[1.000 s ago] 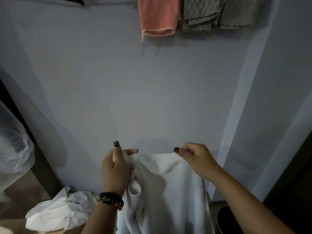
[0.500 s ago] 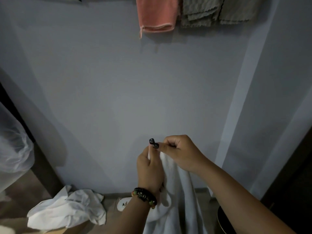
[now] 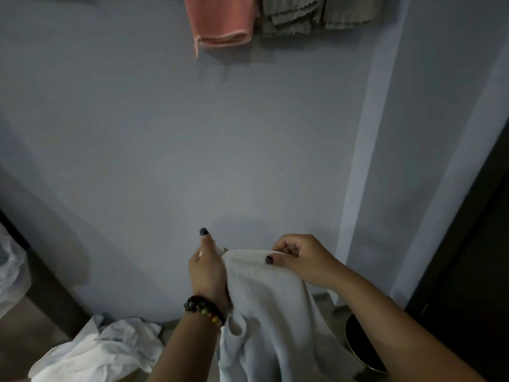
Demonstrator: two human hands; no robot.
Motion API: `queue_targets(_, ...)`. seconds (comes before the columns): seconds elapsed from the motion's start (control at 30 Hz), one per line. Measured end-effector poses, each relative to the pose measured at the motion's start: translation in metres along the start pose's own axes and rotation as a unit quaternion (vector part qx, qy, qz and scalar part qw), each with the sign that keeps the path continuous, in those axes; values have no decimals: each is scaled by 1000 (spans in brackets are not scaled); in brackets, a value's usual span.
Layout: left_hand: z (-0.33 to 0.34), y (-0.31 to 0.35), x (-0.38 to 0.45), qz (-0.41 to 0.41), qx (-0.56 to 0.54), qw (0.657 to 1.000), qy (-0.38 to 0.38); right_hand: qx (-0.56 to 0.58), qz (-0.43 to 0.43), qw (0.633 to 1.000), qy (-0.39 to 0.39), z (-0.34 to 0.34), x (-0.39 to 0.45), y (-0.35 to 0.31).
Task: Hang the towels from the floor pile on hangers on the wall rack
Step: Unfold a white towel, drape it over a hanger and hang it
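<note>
Low in the centre of the frame, the left hand [image 3: 208,271] and the right hand [image 3: 300,257] each hold the top edge of a white terry towel [image 3: 264,307], every grip curled tight on the cloth, which hangs down between the forearms. A crumpled white towel pile [image 3: 96,351] lies on the floor at lower left. At the top edge hang a folded pink towel [image 3: 220,20] and grey textured towels [image 3: 311,15].

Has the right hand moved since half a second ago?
Yes. The right hand, gripping the white towel, has moved right, away from the left hand, toward the wall corner.
</note>
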State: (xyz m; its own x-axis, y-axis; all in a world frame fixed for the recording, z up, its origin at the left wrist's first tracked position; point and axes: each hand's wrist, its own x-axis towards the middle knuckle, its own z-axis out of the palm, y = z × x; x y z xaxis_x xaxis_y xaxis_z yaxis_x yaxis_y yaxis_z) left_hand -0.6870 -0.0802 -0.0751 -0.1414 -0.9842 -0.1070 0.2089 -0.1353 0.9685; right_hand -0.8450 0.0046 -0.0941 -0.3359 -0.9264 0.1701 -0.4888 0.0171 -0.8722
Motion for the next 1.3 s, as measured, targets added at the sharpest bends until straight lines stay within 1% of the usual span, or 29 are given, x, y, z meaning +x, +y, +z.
queue_targets(0.1,-8,4,1,14,28,999,30,-60,-3,998,-18,-2,-2,14)
queue_targets(0.2,-14,5,0,21,63,997,41,-134,-34,990,-26,-1,2,20)
queue_targets(0.27,-16,4,-1,-6,71,996,46,-174,-48,983,-28,-2,8,24)
queue_targets(0.37,-18,2,2,-60,44,996,52,-216,-32,975,-32,-8,18,33)
queue_targets(0.47,-27,-4,12,-83,18,994,68,-244,-2,970,-13,-14,23,38)
queue_targets(0.57,-39,-7,24,-93,-13,992,85,-279,1,960,-7,-12,25,44)
queue_targets(0.7,-50,-6,29,-90,-13,991,98,-247,21,968,28,-15,28,54)
queue_targets(0.77,-48,-3,24,-67,-19,993,96,-214,15,975,62,-17,32,55)
queue_targets(0.83,-45,0,19,6,-3,995,96,-166,8,981,102,-19,37,45)
queue_targets(0.9,-44,2,19,89,14,992,90,-125,-13,984,125,-20,40,27)
queue_targets(0.93,-45,1,21,114,16,990,79,-112,-30,986,121,-21,41,15)
queue_targets(1.0,-44,1,23,152,24,986,57,-106,-61,988,91,-18,41,-10)
queue_targets(1.1,-30,3,15,200,56,978,25,-137,-111,983,42,-2,40,-42)
queue_targets(1.17,-18,3,7,206,71,976,2,-129,-141,981,25,9,39,-57)
queue_targets(1.3,-1,-1,3,207,107,972,17,-88,-145,985,32,15,34,-70)
